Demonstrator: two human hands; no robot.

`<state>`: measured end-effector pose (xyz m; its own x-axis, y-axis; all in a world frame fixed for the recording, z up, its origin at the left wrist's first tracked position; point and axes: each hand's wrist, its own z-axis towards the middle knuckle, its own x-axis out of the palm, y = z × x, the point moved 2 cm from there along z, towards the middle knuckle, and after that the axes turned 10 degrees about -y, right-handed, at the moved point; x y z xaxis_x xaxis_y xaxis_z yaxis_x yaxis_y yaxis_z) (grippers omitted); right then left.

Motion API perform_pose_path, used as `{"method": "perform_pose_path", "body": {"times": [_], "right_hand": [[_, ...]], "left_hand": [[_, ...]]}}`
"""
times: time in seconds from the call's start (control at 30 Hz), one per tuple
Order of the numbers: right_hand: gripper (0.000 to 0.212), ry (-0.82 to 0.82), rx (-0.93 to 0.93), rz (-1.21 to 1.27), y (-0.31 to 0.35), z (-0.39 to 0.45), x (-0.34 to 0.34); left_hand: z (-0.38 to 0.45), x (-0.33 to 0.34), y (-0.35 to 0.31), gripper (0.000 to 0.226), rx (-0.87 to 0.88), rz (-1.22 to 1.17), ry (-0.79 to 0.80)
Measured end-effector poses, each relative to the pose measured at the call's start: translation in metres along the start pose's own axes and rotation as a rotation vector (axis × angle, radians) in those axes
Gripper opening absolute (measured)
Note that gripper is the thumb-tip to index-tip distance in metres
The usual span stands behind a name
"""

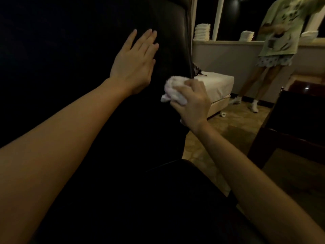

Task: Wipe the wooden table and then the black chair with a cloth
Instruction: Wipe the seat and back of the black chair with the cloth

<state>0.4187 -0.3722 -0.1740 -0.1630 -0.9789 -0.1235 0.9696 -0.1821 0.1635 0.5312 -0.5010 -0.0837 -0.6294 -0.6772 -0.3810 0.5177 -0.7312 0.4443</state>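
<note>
The black chair (88, 50) fills the left and middle of the view, its tall leather back facing me. My left hand (135, 62) lies flat on the backrest with straight fingers. My right hand (191, 101) grips a bunched white cloth (174, 90) and holds it against the right edge of the backrest. The wooden table (302, 87) shows only as a dark glossy corner at the right.
A person in a pale green shirt (276, 32) stands at the back right. A low white cushioned bench (218, 85) sits behind the chair. Stacks of folded white towels (202, 32) rest on the window ledge. A dark chair frame (288, 127) stands at the right.
</note>
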Motion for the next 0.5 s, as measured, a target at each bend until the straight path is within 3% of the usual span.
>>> {"method": "perform_pose_path", "body": {"times": [0.2, 0.3, 0.33, 0.4, 0.5], "right_hand": [[0.034, 0.295, 0.309, 0.297, -0.005, -0.069, -0.029], [0.025, 0.480, 0.366, 0.140, -0.010, -0.095, -0.043], [0.022, 0.463, 0.391, 0.092, -0.009, -0.094, -0.048], [0.018, 0.269, 0.478, 0.182, -0.005, -0.082, -0.055], [0.027, 0.031, 0.551, 0.241, -0.001, -0.052, -0.050]], "left_hand": [[-0.017, -0.019, -0.014, 0.052, -0.006, -0.154, 0.142], [-0.012, -0.032, -0.008, 0.050, 0.005, -0.279, 0.229], [-0.011, -0.034, -0.006, 0.050, 0.015, -0.296, 0.244], [-0.012, -0.034, -0.007, 0.050, 0.036, -0.261, 0.253], [-0.014, -0.026, -0.012, 0.050, 0.093, -0.131, 0.265]]}}
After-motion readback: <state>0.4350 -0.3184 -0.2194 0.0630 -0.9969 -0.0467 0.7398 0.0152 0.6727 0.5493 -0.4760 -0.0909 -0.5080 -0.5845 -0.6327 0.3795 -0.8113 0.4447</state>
